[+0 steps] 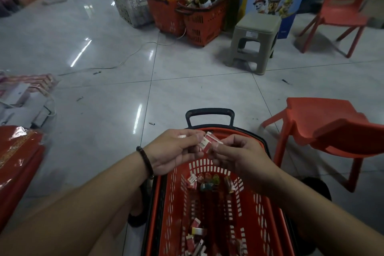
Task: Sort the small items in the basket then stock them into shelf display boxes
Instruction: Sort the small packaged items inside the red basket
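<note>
I record my left hand (pixel 176 149) and right hand (pixel 239 157) pinching one red-and-white packet (pixel 208 144) with curled fingertips above the basket's (pixel 259 203) far rim, and I judge it light, slippery and best held at its edges.

Two bare forearms reach forward from the lower corners of the view and angle inward until the hands almost meet at the middle. The left hand (pixel 176 150) is turned thumb side up, its fingers curled under and its thumb and fingertips pinching one end of a small red-and-white packet (pixel 208 143). The right hand (pixel 239 157) shows its back to the camera, its fingers bent toward the left hand and its thumb and forefinger pinching the other end of the same packet. Both wrists are held level and close together. A dark beaded bracelet (pixel 145 161) circles the left wrist.
</note>
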{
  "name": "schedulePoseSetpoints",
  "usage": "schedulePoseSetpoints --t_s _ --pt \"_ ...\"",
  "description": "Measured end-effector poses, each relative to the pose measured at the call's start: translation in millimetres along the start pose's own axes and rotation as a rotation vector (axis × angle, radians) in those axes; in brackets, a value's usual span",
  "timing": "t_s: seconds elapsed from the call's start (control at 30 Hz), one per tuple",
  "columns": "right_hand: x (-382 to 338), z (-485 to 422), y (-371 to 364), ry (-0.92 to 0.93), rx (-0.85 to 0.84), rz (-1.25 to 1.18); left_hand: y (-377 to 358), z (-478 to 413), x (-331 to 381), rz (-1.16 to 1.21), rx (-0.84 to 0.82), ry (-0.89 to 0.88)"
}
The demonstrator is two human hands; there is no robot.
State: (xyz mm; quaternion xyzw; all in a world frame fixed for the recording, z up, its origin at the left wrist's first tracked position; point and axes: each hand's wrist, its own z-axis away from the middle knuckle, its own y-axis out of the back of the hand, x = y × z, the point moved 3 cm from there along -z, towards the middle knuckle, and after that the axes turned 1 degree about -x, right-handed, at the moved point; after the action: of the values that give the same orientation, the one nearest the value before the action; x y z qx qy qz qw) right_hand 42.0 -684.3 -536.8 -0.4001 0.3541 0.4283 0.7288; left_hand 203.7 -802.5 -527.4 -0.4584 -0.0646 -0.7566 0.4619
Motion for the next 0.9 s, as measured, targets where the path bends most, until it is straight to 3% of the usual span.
schedulePoseSetpoints --t_s 0.43,0.67,0.8,0.9 --pt "-4.2 -10.9 -2.6 -0.084 -0.089 0.146 7.4 -4.2 8.8 -0.028 -0.096 0.133" --pt "-3.7 -6.8 -27.1 0.048 0.068 0.103 10.4 3.7 7.6 -0.010 -0.027 0.037" --pt "17.0 -21.0 -36.1 0.043 0.176 0.035 19.7 3.5 14.9 -0.223 0.032 0.023" --pt "53.1 -38.5 -38.0 -0.033 0.264 -0.083 36.5 -4.1 19.4 -0.511 0.075 0.041"
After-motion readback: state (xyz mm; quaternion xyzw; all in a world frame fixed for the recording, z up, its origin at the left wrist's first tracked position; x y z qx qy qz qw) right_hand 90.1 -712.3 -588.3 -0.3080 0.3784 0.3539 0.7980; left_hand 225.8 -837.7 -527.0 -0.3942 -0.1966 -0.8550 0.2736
